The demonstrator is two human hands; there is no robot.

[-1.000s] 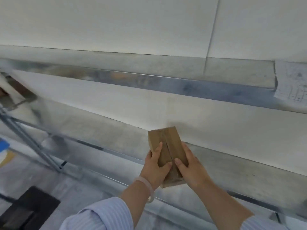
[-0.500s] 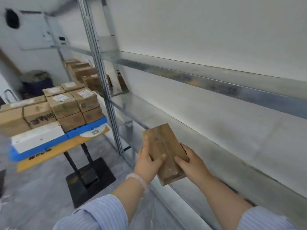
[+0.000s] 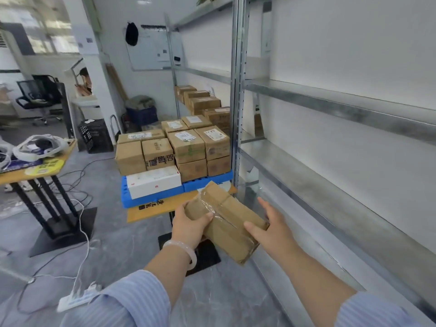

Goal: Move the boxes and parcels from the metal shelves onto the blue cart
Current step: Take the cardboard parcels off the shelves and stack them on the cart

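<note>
I carry a small brown taped parcel [image 3: 226, 220] at waist height in front of me. My left hand [image 3: 190, 224] grips its left end, thumb on top. My right hand [image 3: 269, 226] holds its right end, thumb on top and fingers spread behind it. Ahead stands the blue cart [image 3: 151, 200], loaded with several cardboard boxes [image 3: 186, 147] and one white box [image 3: 153, 181]. The metal shelves [image 3: 330, 192] run along the wall on my right, their near bays bare. More brown boxes [image 3: 205, 103] sit on a far shelf behind the cart.
A wooden table [image 3: 30, 169] with headsets stands at the left on black legs. Cables and a white power strip [image 3: 77, 299] lie on the grey floor. A black base plate [image 3: 203, 254] sits under my hands. Crates, chairs and a person are at the back.
My view has swung left from the bare shelf toward the cart. Both hands kept the parcel and carried it away from the shelf; the cart is closer and more central.
</note>
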